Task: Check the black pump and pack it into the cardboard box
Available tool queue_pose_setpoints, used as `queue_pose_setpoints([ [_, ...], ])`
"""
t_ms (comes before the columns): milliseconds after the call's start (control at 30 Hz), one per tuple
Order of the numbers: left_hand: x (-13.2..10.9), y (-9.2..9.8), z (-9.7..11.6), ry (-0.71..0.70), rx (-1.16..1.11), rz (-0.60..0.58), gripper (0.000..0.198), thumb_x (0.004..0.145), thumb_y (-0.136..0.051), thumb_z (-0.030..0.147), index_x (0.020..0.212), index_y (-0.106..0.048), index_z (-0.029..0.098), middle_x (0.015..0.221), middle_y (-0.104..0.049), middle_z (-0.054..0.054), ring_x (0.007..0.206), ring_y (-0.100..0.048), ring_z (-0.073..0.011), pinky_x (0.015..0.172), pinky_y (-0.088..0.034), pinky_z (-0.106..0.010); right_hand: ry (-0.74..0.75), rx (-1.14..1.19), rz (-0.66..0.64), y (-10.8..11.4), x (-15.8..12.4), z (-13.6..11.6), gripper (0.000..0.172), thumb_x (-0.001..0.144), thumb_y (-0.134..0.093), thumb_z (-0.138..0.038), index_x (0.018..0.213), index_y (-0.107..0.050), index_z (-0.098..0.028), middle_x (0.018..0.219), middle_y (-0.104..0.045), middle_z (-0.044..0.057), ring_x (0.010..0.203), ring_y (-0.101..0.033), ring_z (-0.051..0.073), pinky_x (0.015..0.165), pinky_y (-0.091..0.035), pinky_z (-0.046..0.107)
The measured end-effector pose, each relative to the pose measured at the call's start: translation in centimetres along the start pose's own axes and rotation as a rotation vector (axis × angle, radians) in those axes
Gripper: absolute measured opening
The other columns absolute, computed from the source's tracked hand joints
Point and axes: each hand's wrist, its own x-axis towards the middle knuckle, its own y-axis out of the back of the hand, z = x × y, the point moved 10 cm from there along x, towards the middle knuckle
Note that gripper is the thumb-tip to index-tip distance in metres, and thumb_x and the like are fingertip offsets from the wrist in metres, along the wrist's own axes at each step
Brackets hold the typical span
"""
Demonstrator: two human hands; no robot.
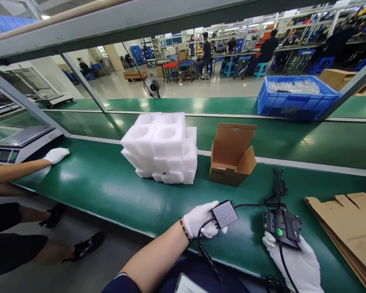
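Observation:
My left hand, in a white glove, grips a small black power adapter with a grey label facing up. A black cable runs from the adapter to the right, and another with a connector hangs below my wrist. My right hand, also gloved, holds a black finned device that carries a round green sticker. Its fingers wrap around the underside, partly hidden. Behind the device lies a bundle of black cable. An open brown carton stands farther back, its lid raised.
White foam blocks are stacked left of the carton. Flattened cardboard lies at the right. A blue crate with white bagged items stands behind. At the left, a co-worker's gloved hand rests near a scale. A metal beam crosses overhead.

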Motion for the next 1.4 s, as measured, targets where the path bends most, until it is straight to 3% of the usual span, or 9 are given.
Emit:
queue_pose_setpoints([
  [133,0.0,-0.4,-0.5,0.075,-0.071,-0.018,0.066,0.093,-0.012,0.058,0.104,-0.058,0.012,0.077,-0.067,-0.012,0.025,-0.024,-0.0043,0.028,-0.005,-0.021,-0.012,0.032,-0.002,-0.2,-0.1,0.1,0.052,0.072,-0.063,-0.053,0.120,-0.059,-0.033,0.107,-0.061,0.007,0.064,-0.044,0.016,0.053,-0.044,0.034],
  [367,0.1,-0.7,-0.5,0.074,-0.086,-0.053,0.070,0.093,-0.014,0.060,0.112,-0.058,0.010,0.077,-0.067,-0.011,0.027,-0.027,-0.0045,0.029,-0.006,-0.021,-0.037,0.085,0.064,0.1,-0.2,0.2,0.045,0.071,-0.064,-0.049,0.112,-0.063,-0.030,0.105,-0.061,0.007,0.066,-0.045,0.016,0.053,-0.045,0.032],
  [567,0.7,-0.5,-1.0,0.085,-0.138,-0.080,0.074,0.093,-0.010,0.062,0.093,-0.062,0.010,0.074,-0.069,-0.014,0.024,-0.019,-0.0024,0.028,-0.003,-0.020,-0.080,0.147,0.055,0.5,-0.2,0.7,0.046,0.072,-0.065,-0.048,0.115,-0.063,-0.033,0.113,-0.060,0.007,0.066,-0.044,0.015,0.053,-0.045,0.030],
  [800,1.2,-0.3,-1.1,0.097,-0.166,-0.120,0.078,0.093,-0.007,0.061,0.088,-0.065,0.010,0.068,-0.068,-0.016,0.023,-0.017,-0.0035,0.029,0.001,-0.021,-0.140,0.221,0.116,0.2,-0.4,1.0,0.063,0.050,-0.081,-0.042,0.110,-0.066,-0.032,0.111,-0.061,0.006,0.065,-0.043,0.014,0.051,-0.046,0.028],
  [967,1.3,-0.7,-1.0,0.094,-0.165,-0.144,0.078,0.093,0.000,0.059,0.092,-0.063,0.012,0.072,-0.069,-0.016,0.022,-0.019,-0.0053,0.028,0.001,-0.022,-0.133,0.229,0.084,0.2,-0.2,0.9,0.067,0.046,-0.085,-0.042,0.109,-0.067,-0.032,0.107,-0.062,0.005,0.064,-0.043,0.013,0.050,-0.047,0.028],
  [1167,1.2,-0.6,-1.2,0.128,-0.119,-0.075,0.083,0.091,0.004,0.061,0.098,-0.061,0.010,0.069,-0.068,-0.014,0.021,-0.021,-0.0051,0.026,-0.002,-0.022,-0.129,0.223,0.089,0.3,-0.3,0.9,0.069,0.044,-0.086,-0.042,0.109,-0.067,-0.031,0.106,-0.062,0.006,0.064,-0.043,0.013,0.050,-0.048,0.028],
  [1400,0.9,-0.6,-0.9,0.132,-0.045,-0.013,0.081,0.092,0.003,0.061,0.101,-0.060,0.010,0.069,-0.067,-0.011,0.022,-0.020,-0.0045,0.026,-0.004,-0.022,-0.121,0.225,0.063,0.7,0.2,1.1,0.066,0.051,-0.081,-0.042,0.114,-0.065,-0.030,0.110,-0.061,0.007,0.066,-0.044,0.014,0.051,-0.048,0.029],
])
